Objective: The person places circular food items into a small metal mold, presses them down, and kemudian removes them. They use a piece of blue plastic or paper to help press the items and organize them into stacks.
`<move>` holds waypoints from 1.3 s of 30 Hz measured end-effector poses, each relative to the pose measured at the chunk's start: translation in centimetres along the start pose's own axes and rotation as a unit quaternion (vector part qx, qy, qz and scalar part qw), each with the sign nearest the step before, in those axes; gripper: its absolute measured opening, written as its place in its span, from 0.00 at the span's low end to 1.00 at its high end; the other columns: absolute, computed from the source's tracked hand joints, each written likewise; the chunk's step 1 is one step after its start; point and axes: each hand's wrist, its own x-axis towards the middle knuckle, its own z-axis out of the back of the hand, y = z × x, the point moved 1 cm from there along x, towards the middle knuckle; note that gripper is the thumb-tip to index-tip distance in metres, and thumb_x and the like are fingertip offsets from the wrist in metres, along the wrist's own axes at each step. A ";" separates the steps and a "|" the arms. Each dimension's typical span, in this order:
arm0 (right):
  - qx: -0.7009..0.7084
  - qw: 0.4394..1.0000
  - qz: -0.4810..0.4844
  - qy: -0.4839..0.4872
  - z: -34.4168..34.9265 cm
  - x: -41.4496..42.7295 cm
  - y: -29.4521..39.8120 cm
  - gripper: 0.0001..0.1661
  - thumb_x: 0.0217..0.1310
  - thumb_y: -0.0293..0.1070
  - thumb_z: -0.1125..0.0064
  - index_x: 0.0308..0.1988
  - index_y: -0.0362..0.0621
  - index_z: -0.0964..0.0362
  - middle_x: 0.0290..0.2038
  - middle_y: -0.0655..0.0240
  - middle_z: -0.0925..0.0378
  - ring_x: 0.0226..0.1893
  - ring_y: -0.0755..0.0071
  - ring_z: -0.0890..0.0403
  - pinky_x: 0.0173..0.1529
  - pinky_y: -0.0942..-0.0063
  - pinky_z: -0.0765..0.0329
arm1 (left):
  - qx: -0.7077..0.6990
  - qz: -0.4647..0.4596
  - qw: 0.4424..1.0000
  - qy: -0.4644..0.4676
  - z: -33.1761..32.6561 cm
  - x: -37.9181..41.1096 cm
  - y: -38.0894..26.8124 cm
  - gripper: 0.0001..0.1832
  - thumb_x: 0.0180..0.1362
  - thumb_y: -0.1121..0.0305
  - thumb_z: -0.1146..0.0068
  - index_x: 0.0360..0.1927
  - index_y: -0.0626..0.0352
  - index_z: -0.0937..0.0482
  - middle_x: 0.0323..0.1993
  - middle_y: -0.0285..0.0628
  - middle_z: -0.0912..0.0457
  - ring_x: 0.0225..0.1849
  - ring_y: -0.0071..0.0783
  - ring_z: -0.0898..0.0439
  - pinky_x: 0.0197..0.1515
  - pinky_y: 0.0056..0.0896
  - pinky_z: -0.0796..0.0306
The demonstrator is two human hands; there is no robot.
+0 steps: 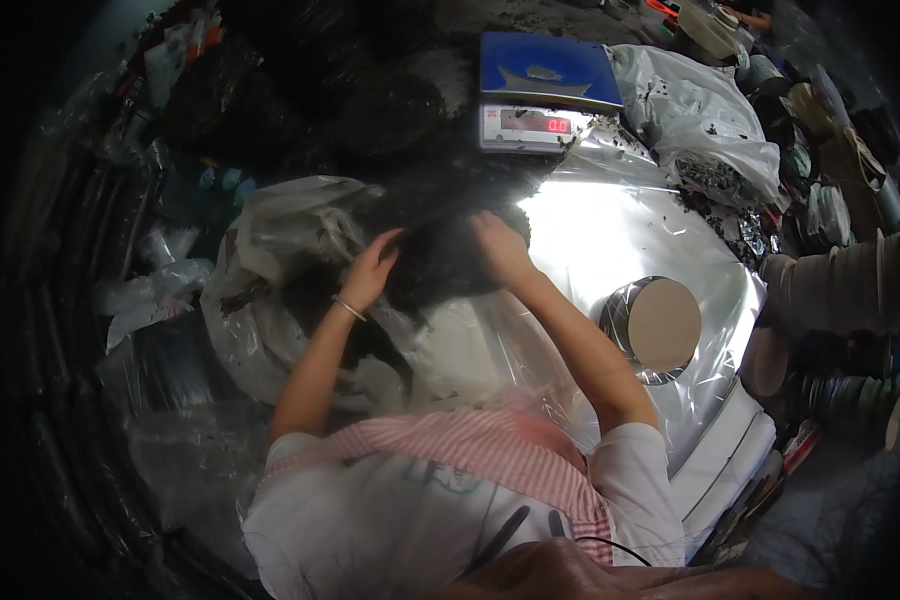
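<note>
A blurred dark clump of loose, flaky material [442,259] sits between my two hands. My left hand [371,274] presses its left side, thumb and fingers partly spread around it. The fingers of my right hand [499,251] sink into its right side and are partly hidden. Under and left of the clump lies a crumpled translucent plastic bag [262,225] with more dark material in it. A larger dark heap [360,112] spreads beyond my hands. Just past the clump, to the right, stands a digital scale with a blue platform [551,64] and a lit red display.
A round container with a tan top [664,322] stands on shiny clear plastic sheeting [607,217]. Behind it lies a white plastic bag [690,90] sprinkled with dark flakes. Large spools [832,289] line the right side. Folded plastic [172,360] lies left. Another person's arm [754,19] shows far right.
</note>
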 end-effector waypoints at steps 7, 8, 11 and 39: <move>-0.126 0.992 -0.019 0.009 -2.6 0.4 0.4 0.08 0.51 0.26 0.48 0.35 0.40 0.29 0.36 0.60 0.28 0.39 0.56 0.24 0.38 0.63 0.21 | 0.041 -0.018 0.998 0.037 0.1 -0.3 -0.8 0.23 0.65 0.69 0.52 0.64 0.49 0.35 0.60 0.44 0.27 0.58 0.38 0.26 0.59 0.31 0.33; -0.158 0.987 -0.016 0.010 -2.8 0.5 0.8 0.08 0.51 0.26 0.48 0.34 0.39 0.27 0.36 0.60 0.27 0.40 0.56 0.24 0.39 0.64 0.21 | 0.041 -0.019 0.998 0.038 0.3 -0.3 -0.6 0.23 0.65 0.69 0.52 0.64 0.49 0.35 0.60 0.44 0.27 0.58 0.38 0.26 0.59 0.31 0.33; -0.228 0.969 -0.018 0.092 -3.5 1.3 1.6 0.07 0.50 0.28 0.46 0.31 0.39 0.24 0.39 0.59 0.25 0.41 0.57 0.24 0.40 0.63 0.22 | 0.039 -0.017 0.997 0.071 0.6 0.0 -0.2 0.25 0.64 0.65 0.49 0.65 0.50 0.36 0.63 0.46 0.31 0.61 0.40 0.29 0.61 0.34 0.35; 0.138 0.868 -0.351 -0.323 16.4 -24.0 3.2 0.16 0.57 0.19 0.47 0.47 0.41 0.27 0.44 0.65 0.23 0.45 0.70 0.23 0.52 0.73 0.27 | -0.028 -0.094 0.933 -0.345 4.8 2.6 5.9 0.23 0.65 0.60 0.53 0.54 0.71 0.28 0.23 0.32 0.26 0.17 0.25 0.33 0.22 0.31 0.37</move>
